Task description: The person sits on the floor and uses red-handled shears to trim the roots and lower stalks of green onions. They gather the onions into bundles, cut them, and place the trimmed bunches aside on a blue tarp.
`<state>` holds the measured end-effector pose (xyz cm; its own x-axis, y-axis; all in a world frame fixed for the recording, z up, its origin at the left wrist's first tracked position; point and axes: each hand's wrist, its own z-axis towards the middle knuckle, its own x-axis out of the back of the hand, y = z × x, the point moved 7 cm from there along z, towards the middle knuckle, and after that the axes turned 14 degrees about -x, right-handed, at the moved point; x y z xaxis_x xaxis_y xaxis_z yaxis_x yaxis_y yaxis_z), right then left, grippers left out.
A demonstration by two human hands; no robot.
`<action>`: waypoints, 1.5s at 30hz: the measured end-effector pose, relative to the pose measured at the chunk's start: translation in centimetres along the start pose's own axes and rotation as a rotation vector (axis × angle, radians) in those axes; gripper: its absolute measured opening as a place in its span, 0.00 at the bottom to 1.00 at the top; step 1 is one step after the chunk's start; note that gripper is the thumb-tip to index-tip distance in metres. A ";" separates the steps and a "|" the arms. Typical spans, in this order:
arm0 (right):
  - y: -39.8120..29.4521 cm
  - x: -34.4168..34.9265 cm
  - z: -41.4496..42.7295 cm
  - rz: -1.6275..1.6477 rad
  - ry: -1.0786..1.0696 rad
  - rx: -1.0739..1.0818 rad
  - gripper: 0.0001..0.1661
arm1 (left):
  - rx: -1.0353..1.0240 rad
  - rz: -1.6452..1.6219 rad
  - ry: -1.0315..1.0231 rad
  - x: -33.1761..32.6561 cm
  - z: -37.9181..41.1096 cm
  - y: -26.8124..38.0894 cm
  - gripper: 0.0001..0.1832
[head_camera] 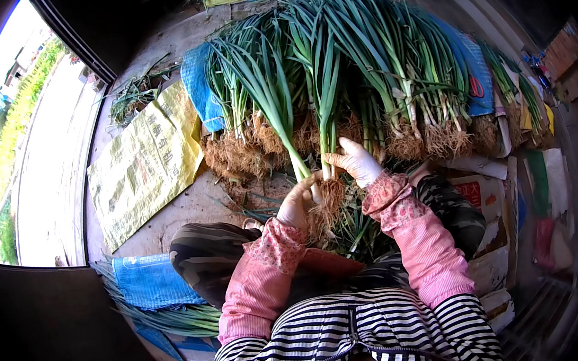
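My left hand, in what looks like a thin pale glove, grips a thick green onion stalk low down, close to its root end. Its long leaves lean up and to the left. Between the thumb and fingers of my right hand are the lower stems of other green onions, held nearly upright. Brown fibrous roots hang below both hands; which root belongs to which stalk is partly hidden. Behind them lies a broad row of green onions, roots towards me.
A blue woven sheet shows beneath the row. Left of it lies a yellow printed sack. More green onions rest under a blue sack by my left knee. Flattened cardboard is at right, an open doorway at left.
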<state>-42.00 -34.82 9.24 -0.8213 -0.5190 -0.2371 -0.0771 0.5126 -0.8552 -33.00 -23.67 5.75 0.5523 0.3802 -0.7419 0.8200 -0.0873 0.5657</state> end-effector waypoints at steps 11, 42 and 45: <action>-0.6 2.3 2.9 0.586 -0.085 -0.061 0.09 | 0.037 -0.131 -0.201 -0.8 0.2 -0.9 0.21; -2.0 5.5 2.5 -0.135 0.600 0.079 0.18 | -0.166 0.105 -0.196 -0.4 1.4 -0.6 0.19; -2.4 5.6 1.6 -0.140 0.555 0.139 0.16 | -0.155 0.107 -0.176 -0.7 1.1 -0.5 0.20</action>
<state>-45.55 -40.02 9.22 -0.9846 -0.1198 0.1272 -0.1618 0.3507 -0.9224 -33.61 -24.89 5.62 0.6634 0.2093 -0.7184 0.7302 0.0288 0.6827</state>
